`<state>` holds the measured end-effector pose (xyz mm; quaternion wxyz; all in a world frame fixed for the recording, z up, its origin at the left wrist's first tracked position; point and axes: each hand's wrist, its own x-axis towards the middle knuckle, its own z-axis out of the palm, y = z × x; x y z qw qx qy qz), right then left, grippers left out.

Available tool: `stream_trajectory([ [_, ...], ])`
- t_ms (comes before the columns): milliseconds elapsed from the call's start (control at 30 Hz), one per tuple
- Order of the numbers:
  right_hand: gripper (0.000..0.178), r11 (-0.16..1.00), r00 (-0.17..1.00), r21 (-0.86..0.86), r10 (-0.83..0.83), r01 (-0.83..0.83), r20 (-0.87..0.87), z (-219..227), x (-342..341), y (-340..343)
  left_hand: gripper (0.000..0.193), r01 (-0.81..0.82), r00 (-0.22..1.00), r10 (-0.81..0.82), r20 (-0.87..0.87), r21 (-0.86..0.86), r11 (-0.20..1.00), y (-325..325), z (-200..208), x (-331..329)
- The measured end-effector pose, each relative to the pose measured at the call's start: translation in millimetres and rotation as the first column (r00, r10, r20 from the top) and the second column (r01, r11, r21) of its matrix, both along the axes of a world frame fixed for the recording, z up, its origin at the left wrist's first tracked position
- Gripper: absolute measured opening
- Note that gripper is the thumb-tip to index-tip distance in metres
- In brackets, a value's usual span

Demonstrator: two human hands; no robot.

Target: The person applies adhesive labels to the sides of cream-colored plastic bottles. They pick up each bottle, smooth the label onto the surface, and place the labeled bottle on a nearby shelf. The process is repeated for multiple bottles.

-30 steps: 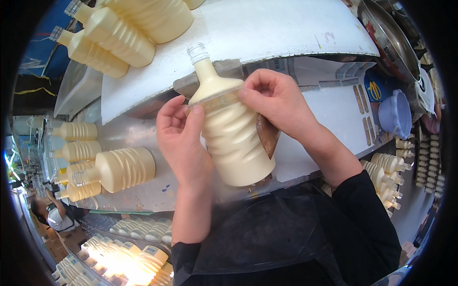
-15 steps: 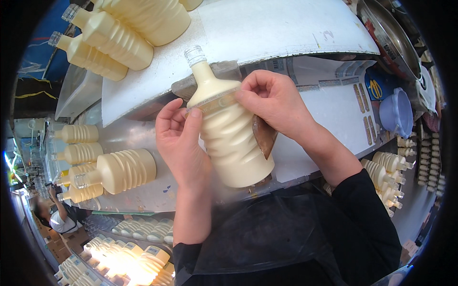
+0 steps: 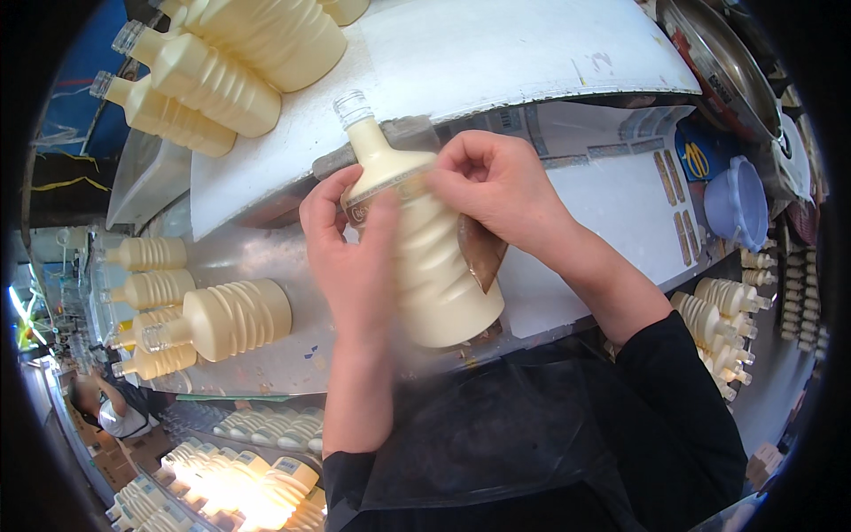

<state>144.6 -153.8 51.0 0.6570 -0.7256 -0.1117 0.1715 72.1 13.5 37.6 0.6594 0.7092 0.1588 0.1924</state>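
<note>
A cream bottle [image 3: 434, 284] with wavy ridges and a clear threaded neck lies in front of me, its neck pointing away. Across its shoulder runs a patterned label strip [image 3: 385, 199]. Thumb and forefinger of my right hand [image 3: 501, 182] pinch together at the strip's right end. Beneath that hand hangs a brown, pointed flat piece [image 3: 480, 253], apparently held by the other fingers, which are hidden. My left hand [image 3: 344, 244] is at the strip's left end, its forefinger touching the bottle's side. Its thumb, smeared by motion, lies over the strip, apart from the forefinger.
Several cream bottles [image 3: 238, 317] lie to the left, and others [image 3: 213, 80] on the raised white board [image 3: 496, 53]. To the right are a white sheet with label strips [image 3: 667, 177], a purple bucket [image 3: 737, 208] and a metal basin [image 3: 722, 62]. Another person [image 3: 115, 412] is far left.
My left thumb has lifted from the strip's end and shifted right across it, uncovering the left end. The bottle and my right hand have moved slightly left.
</note>
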Motion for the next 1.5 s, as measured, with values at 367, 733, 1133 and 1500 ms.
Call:
stream_trajectory([
  [367,0.026,0.99,0.993,0.128,0.069,-0.057,-0.097,-20,11,-10,0.043,0.025,1.0,-0.026,-0.013,-0.097,0.995,-4,-2,4],
  [733,0.022,0.983,0.986,0.167,0.103,-0.08,-0.135,-23,7,3,0.049,0.054,0.997,-0.045,-0.07,0.132,0.99,-5,-1,4],
  [1133,0.023,0.992,0.991,0.097,0.085,-0.075,-0.103,-19,7,3,0.039,0.055,0.997,-0.048,-0.054,0.131,0.99,-5,-3,4],
  [1500,0.026,0.991,0.989,0.082,0.114,-0.107,-0.089,-22,10,1,0.045,0.041,0.995,-0.043,-0.091,-0.022,0.999,-6,-1,4],
])
